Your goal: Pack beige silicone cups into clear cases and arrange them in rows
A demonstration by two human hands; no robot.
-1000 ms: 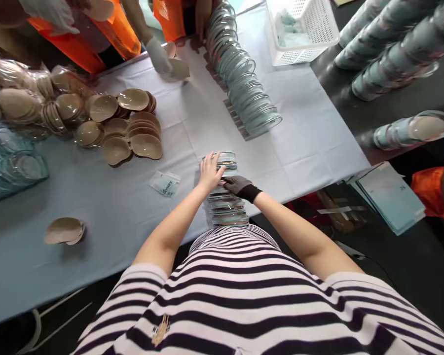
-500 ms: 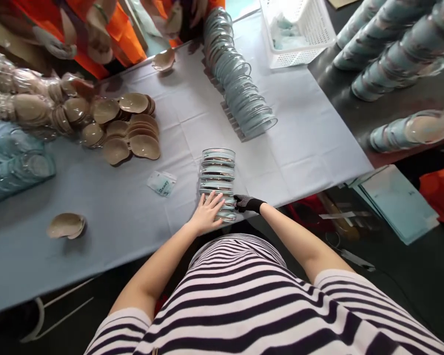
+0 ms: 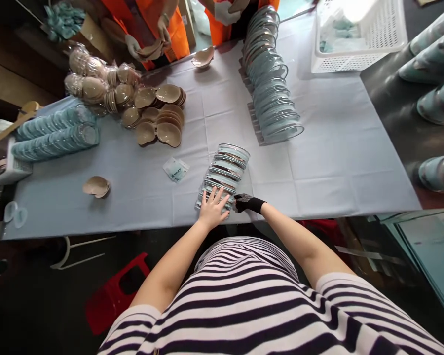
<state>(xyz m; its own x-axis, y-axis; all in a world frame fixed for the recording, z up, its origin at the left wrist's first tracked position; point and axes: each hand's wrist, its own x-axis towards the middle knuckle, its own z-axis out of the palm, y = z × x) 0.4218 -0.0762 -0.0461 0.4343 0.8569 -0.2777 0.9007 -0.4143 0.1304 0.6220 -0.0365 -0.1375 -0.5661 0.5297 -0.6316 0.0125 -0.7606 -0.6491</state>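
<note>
One long table draped in a pale blue cloth (image 3: 140,197) fills the middle of the view, with dark floor below it and a red plastic stool (image 3: 114,291) at seven o'clock. At ten o'clock lie loose tan moulded cups (image 3: 159,121) beside clear bags of the same cups (image 3: 92,81). At nine o'clock rest rows of pale blue clear plastic shells (image 3: 55,135). At one o'clock a leaning row of round clear lids (image 3: 272,84) stands in a rack, and a white perforated plastic basket (image 3: 358,34) sits further out at two o'clock. People in orange vests (image 3: 148,22) work at twelve o'clock, across the table.

A small clear packet with a teal printed label (image 3: 175,169) lies just left of centre; its writing is too small to read.

The stack of round clear plastic cases (image 3: 224,175) stands at the table's near edge, centre, leaning away toward one o'clock. The bare left hand (image 3: 212,209) lies flat against its near lower side, fingers spread and released. The right hand in a dark knit glove (image 3: 244,202) touches the stack's base from the right, fingers curled against it; whether it clasps the stack I cannot tell.
</note>
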